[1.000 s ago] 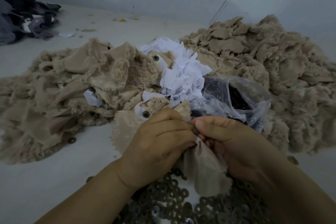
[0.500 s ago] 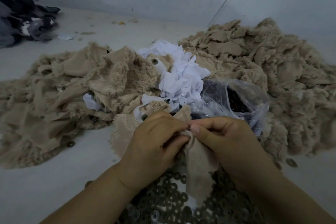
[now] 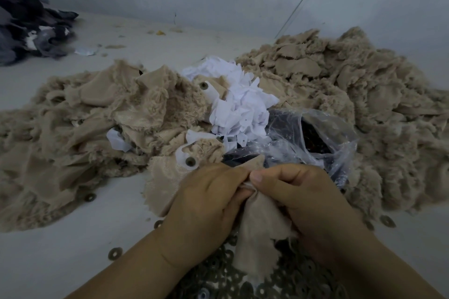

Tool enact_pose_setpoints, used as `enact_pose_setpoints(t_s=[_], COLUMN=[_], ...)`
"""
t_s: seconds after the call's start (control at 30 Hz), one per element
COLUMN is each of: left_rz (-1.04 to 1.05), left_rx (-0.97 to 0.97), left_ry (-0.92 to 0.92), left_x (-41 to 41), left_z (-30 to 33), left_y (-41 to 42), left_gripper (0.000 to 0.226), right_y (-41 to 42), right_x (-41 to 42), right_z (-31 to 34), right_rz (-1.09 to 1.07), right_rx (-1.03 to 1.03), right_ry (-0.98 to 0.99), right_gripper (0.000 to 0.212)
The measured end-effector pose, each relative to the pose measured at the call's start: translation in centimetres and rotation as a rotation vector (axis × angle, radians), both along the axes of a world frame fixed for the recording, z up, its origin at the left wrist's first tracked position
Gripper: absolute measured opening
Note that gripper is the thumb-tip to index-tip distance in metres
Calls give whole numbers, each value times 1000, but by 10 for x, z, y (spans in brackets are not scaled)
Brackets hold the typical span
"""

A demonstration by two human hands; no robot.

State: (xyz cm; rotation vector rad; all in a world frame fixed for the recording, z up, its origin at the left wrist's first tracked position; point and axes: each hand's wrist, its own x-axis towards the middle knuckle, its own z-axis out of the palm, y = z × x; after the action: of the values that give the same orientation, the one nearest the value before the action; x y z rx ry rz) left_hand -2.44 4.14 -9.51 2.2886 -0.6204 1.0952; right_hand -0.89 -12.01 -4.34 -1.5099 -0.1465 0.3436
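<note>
A small beige fabric piece (image 3: 257, 238) hangs between my two hands low in the middle of the view. My left hand (image 3: 206, 206) grips its upper left edge with curled fingers. My right hand (image 3: 301, 199) pinches the same top edge from the right, thumb pressed against my left fingers. What lies inside the pinch is hidden. Below the hands lies a heap of dark metal washers (image 3: 218, 277). A finished beige piece with a washer and white backing (image 3: 192, 160) lies just behind my left hand.
Big piles of beige plush pieces lie at the left (image 3: 80, 133) and right (image 3: 352, 104). White fabric scraps (image 3: 238, 109) sit between them. A clear plastic bag (image 3: 315, 143) with dark parts lies behind my right hand. Dark grey fabric (image 3: 26, 19) is heaped far left. Loose washers (image 3: 114, 253) dot the white table.
Both hands stayed together on the beige piece; the right thumb has slid forward onto the pinch and the fabric hangs a little lower and more bunched.
</note>
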Motion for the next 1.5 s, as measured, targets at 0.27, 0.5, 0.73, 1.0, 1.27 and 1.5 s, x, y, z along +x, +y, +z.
enact_pose_setpoints(t_s=[0.27, 0.5, 0.73, 1.0, 1.27, 1.5], left_rz=[-23, -54, -83, -100, -44, -90], left_rx=[98, 35, -2, -13, -28, 8], left_ry=[-95, -67, -37, -46, -7, 75], left_x=[3, 2, 4, 3, 1, -2], left_z=[-4, -1, -3, -2, 3, 21], left_y=[-1, -2, 0, 1, 3, -6], left_gripper=[23, 27, 24, 27, 22, 38], right_y=[-1, 0, 0, -1, -3, -7], right_x=[-1, -4, -5, -2, 1, 6], right_z=[-1, -5, -5, -7, -2, 1], right_rz=[-42, -106, -17, -71, -95, -216], right_rx=[-182, -446, -872, -823, -672, -575], right_ry=[-261, -673, -1106, -1247, -1172, -1040], right_gripper=[9, 15, 35, 36, 29, 20])
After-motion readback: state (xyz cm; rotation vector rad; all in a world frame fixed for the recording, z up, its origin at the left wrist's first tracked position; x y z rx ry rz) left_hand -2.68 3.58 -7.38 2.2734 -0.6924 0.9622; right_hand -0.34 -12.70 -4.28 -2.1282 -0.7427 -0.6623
